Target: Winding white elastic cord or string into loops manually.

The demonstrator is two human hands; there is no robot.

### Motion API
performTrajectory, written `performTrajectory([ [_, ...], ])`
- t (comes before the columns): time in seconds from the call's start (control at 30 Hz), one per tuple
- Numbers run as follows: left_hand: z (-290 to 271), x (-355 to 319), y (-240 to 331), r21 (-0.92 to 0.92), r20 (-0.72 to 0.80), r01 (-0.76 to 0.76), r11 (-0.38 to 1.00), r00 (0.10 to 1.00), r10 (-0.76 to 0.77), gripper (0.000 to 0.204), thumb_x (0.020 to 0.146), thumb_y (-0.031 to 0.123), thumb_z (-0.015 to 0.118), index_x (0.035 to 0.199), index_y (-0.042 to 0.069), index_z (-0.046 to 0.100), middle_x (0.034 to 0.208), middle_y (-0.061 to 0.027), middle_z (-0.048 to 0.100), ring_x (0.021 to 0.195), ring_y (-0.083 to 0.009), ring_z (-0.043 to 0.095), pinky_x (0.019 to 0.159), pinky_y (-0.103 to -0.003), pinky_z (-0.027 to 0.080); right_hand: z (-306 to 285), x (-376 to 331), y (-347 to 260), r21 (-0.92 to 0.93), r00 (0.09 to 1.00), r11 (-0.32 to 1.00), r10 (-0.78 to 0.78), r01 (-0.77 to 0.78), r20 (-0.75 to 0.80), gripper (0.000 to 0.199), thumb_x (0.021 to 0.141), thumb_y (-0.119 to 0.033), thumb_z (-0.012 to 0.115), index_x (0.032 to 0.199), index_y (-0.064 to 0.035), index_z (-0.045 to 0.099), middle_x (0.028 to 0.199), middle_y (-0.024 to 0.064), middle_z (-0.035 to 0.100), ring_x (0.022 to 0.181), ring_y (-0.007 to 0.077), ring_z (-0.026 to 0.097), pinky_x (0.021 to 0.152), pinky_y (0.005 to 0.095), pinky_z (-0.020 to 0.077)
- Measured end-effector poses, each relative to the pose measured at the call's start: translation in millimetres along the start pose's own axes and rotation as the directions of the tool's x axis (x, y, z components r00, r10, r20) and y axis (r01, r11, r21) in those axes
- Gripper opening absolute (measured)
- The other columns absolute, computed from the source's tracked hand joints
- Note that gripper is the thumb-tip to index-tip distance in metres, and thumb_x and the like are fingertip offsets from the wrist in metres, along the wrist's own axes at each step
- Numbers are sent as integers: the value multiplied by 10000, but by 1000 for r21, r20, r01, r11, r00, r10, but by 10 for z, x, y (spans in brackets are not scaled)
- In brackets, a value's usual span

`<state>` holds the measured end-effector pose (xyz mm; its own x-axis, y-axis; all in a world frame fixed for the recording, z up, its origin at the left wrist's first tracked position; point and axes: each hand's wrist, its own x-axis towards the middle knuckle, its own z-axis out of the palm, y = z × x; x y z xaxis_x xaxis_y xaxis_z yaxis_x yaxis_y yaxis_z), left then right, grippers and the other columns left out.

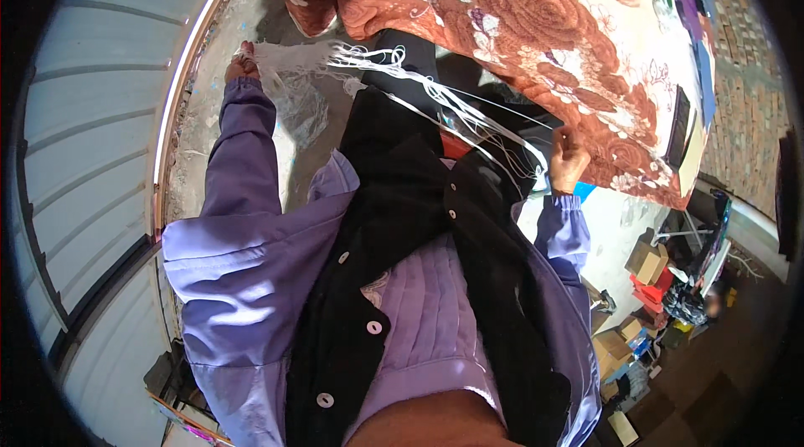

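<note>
Stretching between both hands, a bundle of white threads point(435, 91) runs across a black cloth point(394, 125). The left hand point(241, 66) has its fingers clamped on the frayed white end, and the right hand point(568, 158) pinches the other end, just beside a rose-patterned brown blanket point(536, 20).

Purple long sleeves, black white-buttoned vest

A bundle of strings point(435, 91) is stretched between the left hand point(241, 66), held out at the left, and the right hand point(568, 158) at the right. A blanket point(519, 20) is spread beyond both hands. Cardboard boxes point(645, 261) are stacked at the lower right, below the blanket's edge.
</note>
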<state>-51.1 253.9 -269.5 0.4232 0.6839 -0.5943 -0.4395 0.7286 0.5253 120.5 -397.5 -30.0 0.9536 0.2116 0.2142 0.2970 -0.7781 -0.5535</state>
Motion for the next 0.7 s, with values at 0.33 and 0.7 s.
performTrajectory([
  [0.33,671,-873,-162,242,322,45,969,939,-124,248,894,136,591,1123,40,583,891,-65,625,583,-56,503,389,-168,301,-68,-141,244,65,987,991,106,-115,123,22,815,-22,618,834,-24,609,612,93,572,561,113,541,541,281,431],
  [0.7,-29,-1175,-481,934,357,-354,46,927,-117,206,851,130,602,1046,88,653,973,-1,659,792,-107,599,617,-249,472,-184,-275,486,272,980,942,195,-195,26,73,846,-49,633,832,19,612,686,26,607,643,73,553,579,234,434],
])
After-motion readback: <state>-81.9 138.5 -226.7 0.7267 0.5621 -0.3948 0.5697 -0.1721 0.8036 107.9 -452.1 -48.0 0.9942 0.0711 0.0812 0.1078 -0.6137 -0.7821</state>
